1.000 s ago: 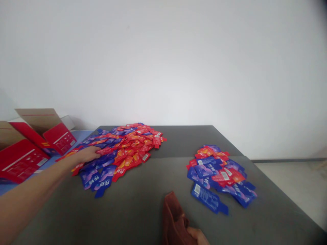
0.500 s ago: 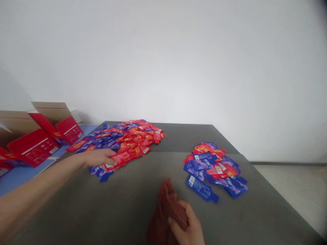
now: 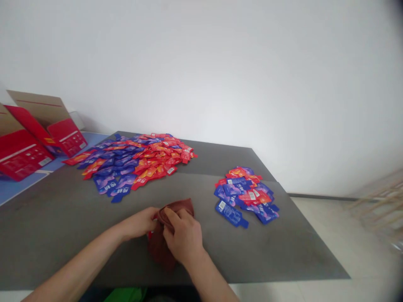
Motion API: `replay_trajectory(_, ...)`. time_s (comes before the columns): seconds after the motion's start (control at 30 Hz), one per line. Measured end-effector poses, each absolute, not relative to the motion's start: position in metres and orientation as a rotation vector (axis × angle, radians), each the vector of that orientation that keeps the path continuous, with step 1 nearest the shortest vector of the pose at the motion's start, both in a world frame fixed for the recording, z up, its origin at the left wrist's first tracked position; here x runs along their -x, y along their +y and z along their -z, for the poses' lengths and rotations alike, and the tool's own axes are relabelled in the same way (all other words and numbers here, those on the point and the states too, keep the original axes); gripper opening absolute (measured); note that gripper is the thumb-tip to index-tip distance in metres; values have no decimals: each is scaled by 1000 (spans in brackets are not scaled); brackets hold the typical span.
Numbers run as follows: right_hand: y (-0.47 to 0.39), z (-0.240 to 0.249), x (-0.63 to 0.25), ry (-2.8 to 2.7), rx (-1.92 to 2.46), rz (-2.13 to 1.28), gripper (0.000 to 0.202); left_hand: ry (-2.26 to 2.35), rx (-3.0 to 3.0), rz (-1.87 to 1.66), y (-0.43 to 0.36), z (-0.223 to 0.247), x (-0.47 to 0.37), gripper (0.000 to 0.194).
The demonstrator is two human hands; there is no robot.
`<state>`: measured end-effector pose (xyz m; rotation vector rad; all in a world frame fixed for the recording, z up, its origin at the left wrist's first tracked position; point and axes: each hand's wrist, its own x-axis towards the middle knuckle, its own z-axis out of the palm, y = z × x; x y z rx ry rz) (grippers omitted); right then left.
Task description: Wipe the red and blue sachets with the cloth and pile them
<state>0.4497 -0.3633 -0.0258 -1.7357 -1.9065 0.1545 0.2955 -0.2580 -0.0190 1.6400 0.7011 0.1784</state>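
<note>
Over the near middle of the dark table, my right hand (image 3: 184, 233) grips a folded brown cloth (image 3: 162, 249), fingers pressed into its folds. My left hand (image 3: 146, 220) is closed just beside it, its fingertips hidden behind the cloth. Between the left hand and the cloth shows a small red edge of a sachet (image 3: 150, 235), mostly covered. Farther back on the left lies a large heap of red and blue sachets (image 3: 132, 157). A smaller pile of the same sachets (image 3: 248, 193) lies to the right, with one blue sachet (image 3: 231, 214) at its near edge.
Open red cardboard boxes (image 3: 66, 138) stand at the far left on a blue surface (image 3: 94, 137). The grey tabletop (image 3: 283, 251) ends at a white wall (image 3: 220, 84) behind. A blurred slatted wooden object (image 3: 380, 201) is on the floor side at right.
My left hand has come from the large heap to the cloth, bringing a red sachet. My right hand and the cloth have moved left and away from me. The view has shifted.
</note>
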Motion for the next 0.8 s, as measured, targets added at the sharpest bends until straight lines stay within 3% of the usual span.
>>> replay_trajectory(0.17,-334,17,-480,-1989,1960,-31,36,848,-1614,-142,-262,19,-291,38)
replay_trajectory(0.3,-327,-6,-518,-1754,2209,47,32,818,-1576,-138,-268,17,-286,32)
replay_trajectory(0.43,-365,-25,-498,-1700,1961,101,41,763,-1548,-286,-268,20,-280,29)
replay_trajectory(0.57,-377,-14,-445,-2100,1666,19,34,747,-1606,-410,-263,25,-279,36)
replay_trajectory(0.67,-350,0,-456,-2071,1836,28,27,789,-1569,-398,-262,28,-281,38)
replay_trajectory(0.8,-334,-6,-508,-1748,2078,88,35,769,-1521,-299,-266,28,-280,33)
